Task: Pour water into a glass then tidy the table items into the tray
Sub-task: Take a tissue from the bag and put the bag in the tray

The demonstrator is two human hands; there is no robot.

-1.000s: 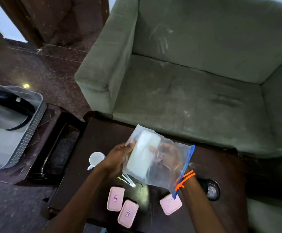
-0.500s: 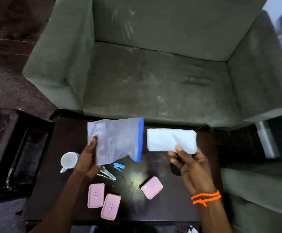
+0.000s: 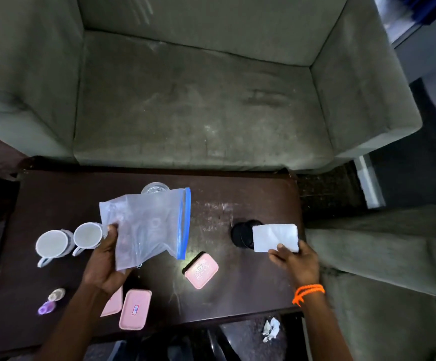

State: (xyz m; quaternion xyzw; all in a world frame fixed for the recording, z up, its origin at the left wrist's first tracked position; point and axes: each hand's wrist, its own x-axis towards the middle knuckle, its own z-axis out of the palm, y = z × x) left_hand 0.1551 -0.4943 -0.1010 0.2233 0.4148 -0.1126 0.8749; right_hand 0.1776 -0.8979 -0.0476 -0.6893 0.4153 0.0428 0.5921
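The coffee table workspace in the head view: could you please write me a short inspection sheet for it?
Surface: dark scratched wooden table.
Job's things: clear drinking glass at the far edge, partly behind the bag; no tray seen.
Clutter: two white mugs, three pink rectangular lidded boxes, purple small bottle, beige small bottle, black round object.
Grippers: left hand holds a clear zip bag with blue seal; right hand pinches a white folded paper.
Cables: nothing seen.
Surroundings: grey-green sofa; crumpled white tissue on the floor.
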